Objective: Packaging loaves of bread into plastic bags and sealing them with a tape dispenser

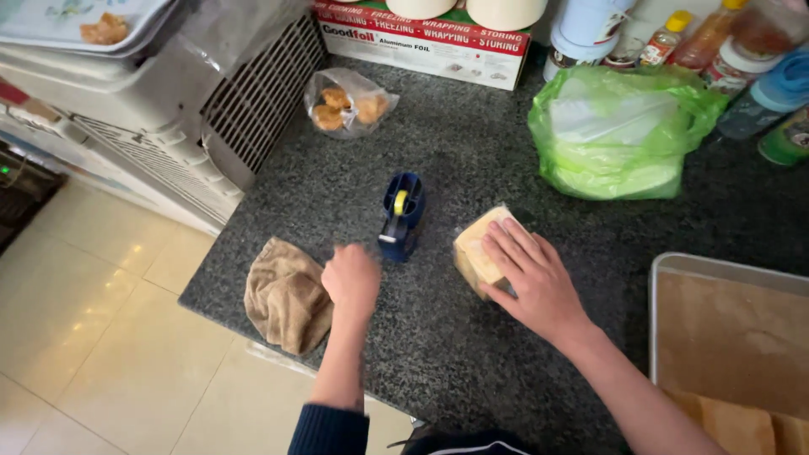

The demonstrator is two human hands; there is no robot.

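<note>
Speckled, matt stone is seen in the tabletop [472,354]; glossy blue plastic in the tape dispenser [402,216]; soft cloth in the tan towel [286,295].

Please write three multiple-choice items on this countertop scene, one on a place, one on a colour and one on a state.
1. Where does the blue tape dispenser stand?
A. Between the two hands
B. On the metal tray
C. Inside the green bag

2. What colour is the plastic bag at the back of the granite counter?
A. Red
B. Green
C. Black

3. How does the right hand meet the wrapped pale block?
A. Lifted clear of it
B. Pressed flat on top
C. Clenched beside it

Answers: 1 A, it stands just past the left hand, left of the right hand. 2 B, it is bright green. 3 B, the fingers lie spread over the block.
</note>
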